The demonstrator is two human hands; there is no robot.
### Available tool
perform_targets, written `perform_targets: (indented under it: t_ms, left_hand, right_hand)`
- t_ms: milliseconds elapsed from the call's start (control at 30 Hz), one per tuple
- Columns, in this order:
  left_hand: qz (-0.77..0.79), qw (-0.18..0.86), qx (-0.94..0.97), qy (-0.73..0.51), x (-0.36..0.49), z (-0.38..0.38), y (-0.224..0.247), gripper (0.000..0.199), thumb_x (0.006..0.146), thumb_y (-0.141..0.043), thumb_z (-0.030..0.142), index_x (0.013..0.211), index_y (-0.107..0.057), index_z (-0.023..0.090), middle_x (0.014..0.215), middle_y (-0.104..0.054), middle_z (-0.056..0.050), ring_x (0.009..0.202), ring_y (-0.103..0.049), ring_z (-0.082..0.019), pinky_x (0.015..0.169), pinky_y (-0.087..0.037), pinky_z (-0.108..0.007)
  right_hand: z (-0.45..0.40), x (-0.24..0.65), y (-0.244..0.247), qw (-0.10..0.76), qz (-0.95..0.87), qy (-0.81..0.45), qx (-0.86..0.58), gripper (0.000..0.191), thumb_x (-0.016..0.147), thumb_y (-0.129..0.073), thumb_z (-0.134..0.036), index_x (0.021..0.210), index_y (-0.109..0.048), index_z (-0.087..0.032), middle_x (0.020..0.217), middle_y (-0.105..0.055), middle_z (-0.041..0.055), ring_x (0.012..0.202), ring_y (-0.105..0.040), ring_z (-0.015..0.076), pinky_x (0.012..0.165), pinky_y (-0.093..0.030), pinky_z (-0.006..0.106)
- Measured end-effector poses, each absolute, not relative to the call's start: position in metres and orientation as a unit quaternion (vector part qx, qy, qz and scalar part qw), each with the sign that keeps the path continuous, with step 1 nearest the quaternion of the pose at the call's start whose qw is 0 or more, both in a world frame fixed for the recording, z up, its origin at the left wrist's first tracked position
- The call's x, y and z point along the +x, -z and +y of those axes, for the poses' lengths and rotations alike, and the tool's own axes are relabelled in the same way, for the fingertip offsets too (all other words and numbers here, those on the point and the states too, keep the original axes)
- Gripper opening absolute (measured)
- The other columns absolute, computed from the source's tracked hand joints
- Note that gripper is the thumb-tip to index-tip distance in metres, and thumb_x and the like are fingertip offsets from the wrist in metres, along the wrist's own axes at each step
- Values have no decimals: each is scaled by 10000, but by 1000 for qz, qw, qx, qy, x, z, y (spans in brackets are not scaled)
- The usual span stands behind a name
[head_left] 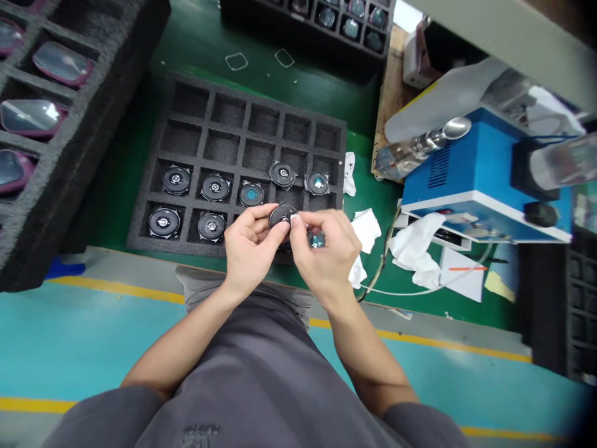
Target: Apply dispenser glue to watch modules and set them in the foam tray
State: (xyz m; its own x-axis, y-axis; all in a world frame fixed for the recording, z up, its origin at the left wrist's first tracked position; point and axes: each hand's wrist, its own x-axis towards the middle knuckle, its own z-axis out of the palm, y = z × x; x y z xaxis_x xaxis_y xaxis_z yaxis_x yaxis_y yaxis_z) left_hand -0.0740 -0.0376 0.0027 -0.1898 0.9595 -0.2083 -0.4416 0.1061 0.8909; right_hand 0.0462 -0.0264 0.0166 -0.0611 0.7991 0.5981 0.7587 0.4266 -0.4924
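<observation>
My left hand (pixel 252 246) grips a round black watch case (pixel 281 214) by its left side, over the front of the black foam tray (pixel 237 163). At the watch case's right edge, the fingers of my right hand (pixel 326 249) are pinched together. A small pale spot shows at their tips, too small to name. Several similar round watch cases sit in the tray's front compartments, among them one with a blue-green centre (pixel 252 194) and one near my right hand (pixel 317 183). Another shiny one is partly hidden under my right hand.
Foam trays of glossy lens-like pieces stand at left (pixel 116 81) and at the back (pixel 303 31). A blue box-shaped machine (pixel 448 168) with a metal nozzle (pixel 420 146) is at right. White cloths (pixel 366 230) and a cable lie between. Two thin frames (pixel 236 61) lie behind the tray.
</observation>
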Motion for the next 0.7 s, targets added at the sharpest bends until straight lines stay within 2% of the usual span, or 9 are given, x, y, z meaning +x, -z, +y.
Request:
perform_targets:
  t_ms: [100,300,600,700]
  left_hand:
    - [472,574,268,-613,-75,-37,-2,402,721,-876,311,1035,-682,153,973,-803,-86,878,-784,-227,781,-662,-335]
    - [470,578,273,-608,-76,-38,-4,380,730,-863,276,1041,-685,149,949,-803,-80,823,-776,-206,675,-656,-288]
    - [478,542,301,-622,-71,-42,0,352,740,-851,271,1025,-675,163,995,-800,-83,900,-779,-205,827,-636,-300]
    - [480,553,286,-618,-71,-45,0,338,761,-832,275,1036,-670,164,990,-799,-85,885,-776,-197,809,-633,-289]
  right_hand:
    - [-27,45,-15,431,-729,-28,-531,103,936,-637,-196,834,-628,-213,761,-696,24,709,-592,173,682,-474,334]
    - [-27,47,-18,443,-725,-32,-527,93,933,-636,-195,843,-634,-219,767,-701,21,710,-597,172,678,-480,331]
    - [-23,44,-30,424,-724,-72,-539,113,917,-633,-201,807,-652,-213,719,-670,12,676,-581,167,666,-480,330]
    - [-24,45,-31,409,-732,-81,-540,100,906,-651,-205,807,-664,-212,720,-681,8,657,-579,163,656,-476,327]
